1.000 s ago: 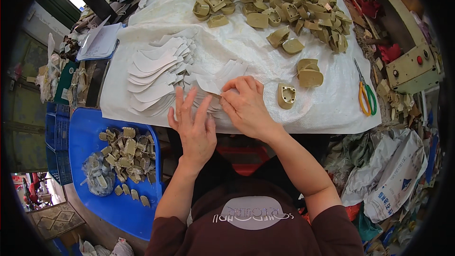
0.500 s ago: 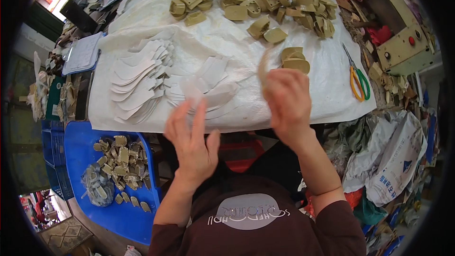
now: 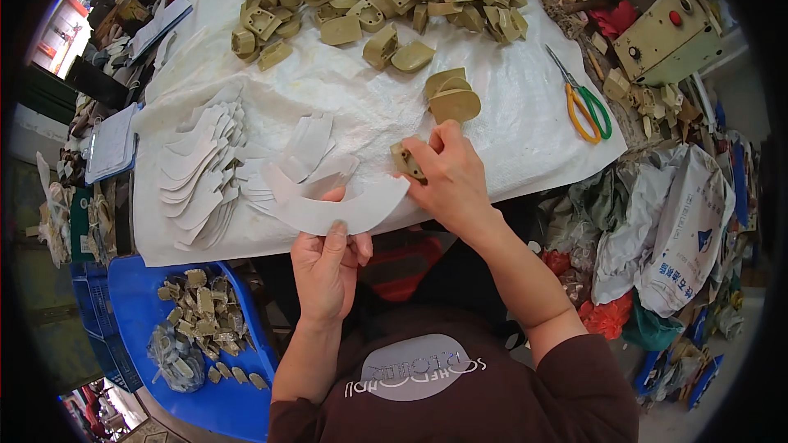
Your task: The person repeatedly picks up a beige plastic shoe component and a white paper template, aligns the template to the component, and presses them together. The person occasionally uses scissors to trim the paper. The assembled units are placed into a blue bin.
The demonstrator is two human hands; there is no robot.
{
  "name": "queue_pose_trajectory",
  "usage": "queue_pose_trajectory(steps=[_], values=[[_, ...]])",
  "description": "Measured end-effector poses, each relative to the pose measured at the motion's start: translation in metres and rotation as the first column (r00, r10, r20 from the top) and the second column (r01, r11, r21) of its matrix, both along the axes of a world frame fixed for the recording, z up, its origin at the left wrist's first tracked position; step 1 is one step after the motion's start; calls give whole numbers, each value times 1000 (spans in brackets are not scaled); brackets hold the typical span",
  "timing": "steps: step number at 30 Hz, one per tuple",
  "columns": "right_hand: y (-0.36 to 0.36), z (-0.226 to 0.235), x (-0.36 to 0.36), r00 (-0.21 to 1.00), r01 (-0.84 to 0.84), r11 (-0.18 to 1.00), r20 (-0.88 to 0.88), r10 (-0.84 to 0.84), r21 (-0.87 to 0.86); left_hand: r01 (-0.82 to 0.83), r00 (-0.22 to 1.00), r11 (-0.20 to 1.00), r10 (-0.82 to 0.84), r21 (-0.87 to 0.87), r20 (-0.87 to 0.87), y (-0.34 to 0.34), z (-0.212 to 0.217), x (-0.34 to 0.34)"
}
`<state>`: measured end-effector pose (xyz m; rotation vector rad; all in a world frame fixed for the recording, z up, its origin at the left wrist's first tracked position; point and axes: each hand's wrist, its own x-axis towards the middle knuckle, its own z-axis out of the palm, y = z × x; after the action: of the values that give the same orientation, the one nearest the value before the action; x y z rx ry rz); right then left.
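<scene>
Your worktop is covered by a creased white sheet, with a heap of olive heel-shaped blocks at its far side and orange-and-green-handled scissors to the right. A blue tray sits below left; a control box stands beyond the scissors. Above the sheet's near edge, your left hand pinches a crescent-shaped white strip, which hides some fingers. Your right hand grips a holed olive block, partly covered; whether strip and block touch is unclear. The frame cuts off the heap's top.
</scene>
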<state>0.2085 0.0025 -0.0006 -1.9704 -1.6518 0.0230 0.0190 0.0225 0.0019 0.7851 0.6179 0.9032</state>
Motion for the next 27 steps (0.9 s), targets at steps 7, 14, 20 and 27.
queue_pose_trajectory(steps=[7,14,20,27], values=[[-36,-17,18,985,96,937,-166,-41,336,26,996,999,-23,-33,87,0,0,-3],[-58,-5,19,822,18,937,-539,184,349,0,998,1000,0,-12,60,-6,0,-8],[-45,31,-23,687,-254,750,-432,584,611,-81,991,997,78,19,105,-15,4,2],[-30,14,-48,780,-268,646,-233,581,715,28,991,999,-30,16,129,-23,15,-8]])
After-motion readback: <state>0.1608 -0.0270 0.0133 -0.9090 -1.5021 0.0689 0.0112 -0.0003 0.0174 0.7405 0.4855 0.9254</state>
